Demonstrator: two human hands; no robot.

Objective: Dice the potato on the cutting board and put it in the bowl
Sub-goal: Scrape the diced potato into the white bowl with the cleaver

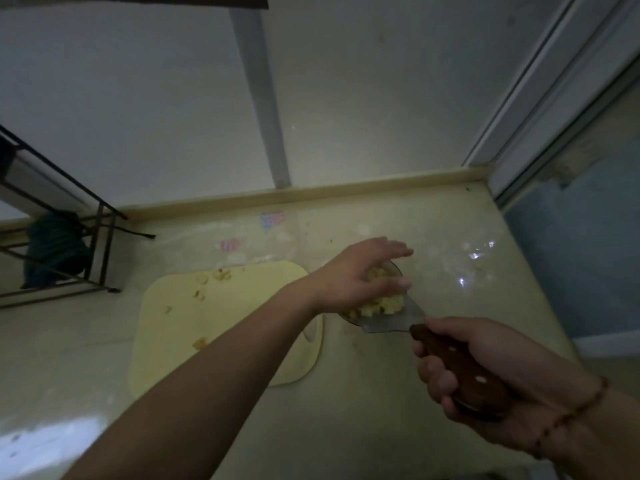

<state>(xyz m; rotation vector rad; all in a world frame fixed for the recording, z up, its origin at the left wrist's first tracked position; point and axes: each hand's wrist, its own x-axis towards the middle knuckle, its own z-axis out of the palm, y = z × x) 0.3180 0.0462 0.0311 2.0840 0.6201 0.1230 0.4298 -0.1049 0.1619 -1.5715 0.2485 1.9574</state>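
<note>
Right hand: fingers wrapped round wooden handle of knife, blade held flat over bowl. Left hand: fingers extended, palm down over diced potato heaped on blade above bowl; grip on pieces cannot be told. Bowl: on worktop, just right of cutting board. Board: yellow, few stray potato bits at far edge. Metal rack: left rear.

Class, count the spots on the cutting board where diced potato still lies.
4: far edge, below it, left-centre, beside the forearm on the cutting board. More may hide beneath the arm.
</note>
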